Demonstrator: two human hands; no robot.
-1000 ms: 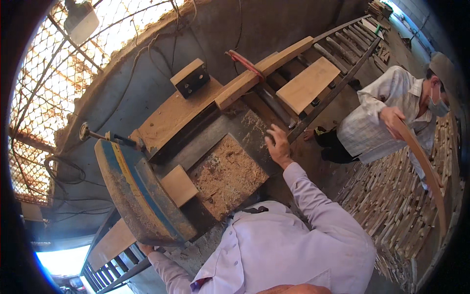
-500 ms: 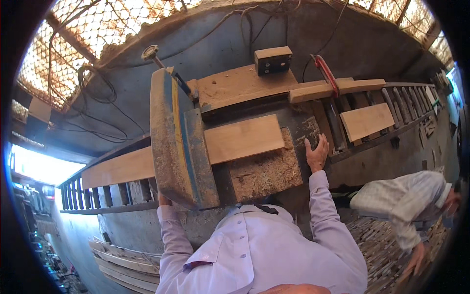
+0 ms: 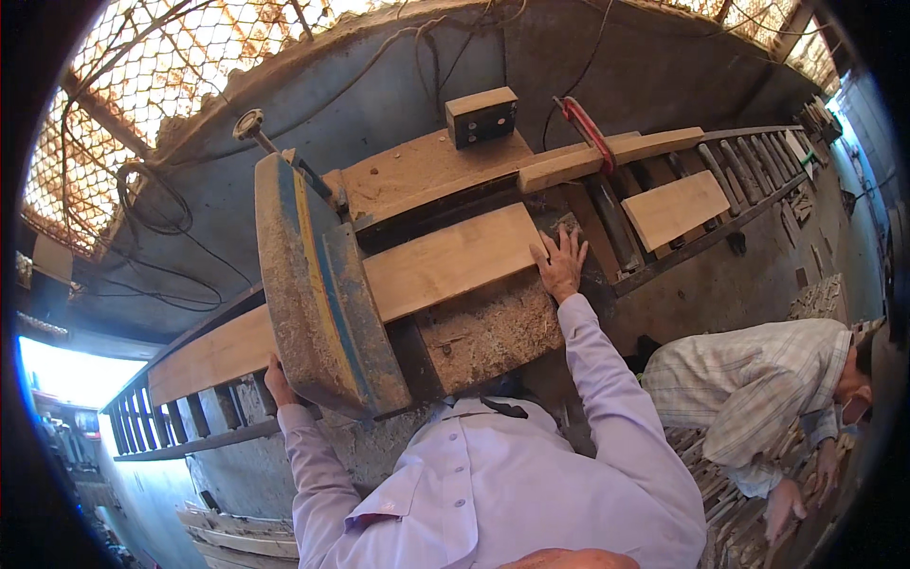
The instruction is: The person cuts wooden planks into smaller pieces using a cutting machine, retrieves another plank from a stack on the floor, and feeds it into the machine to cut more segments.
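Observation:
A long, pale wooden board (image 3: pixel 455 261) runs under the dusty blue-and-yellow machine head (image 3: pixel 308 284), showing on both sides of it. Left of the head, my left hand (image 3: pixel 279 383) is at the board's near edge, its thumb side uppermost. It appears to grip that edge, though its other fingers are hidden. Beyond the head, my right hand (image 3: pixel 563 262) is open with fingers spread. It lies at the board's right end, its thumb side against or very near the corner. Sawdust and shavings (image 3: pixel 488 332) cover the machine bed just in front of the board.
A shorter board (image 3: pixel 675 211) rests on the rollers at right. A red clamp (image 3: pixel 590 135) holds a wooden strip (image 3: pixel 654 156) along the far side. Behind stands a block with a dark face (image 3: pixel 482 117). A co-worker in a checked shirt (image 3: pixel 749 370) bends over wood pieces at lower right.
The board has slid right relative to the machine head. My left hand has come out from behind the head, leftward. My right hand has moved to the board's end. The view has shifted.

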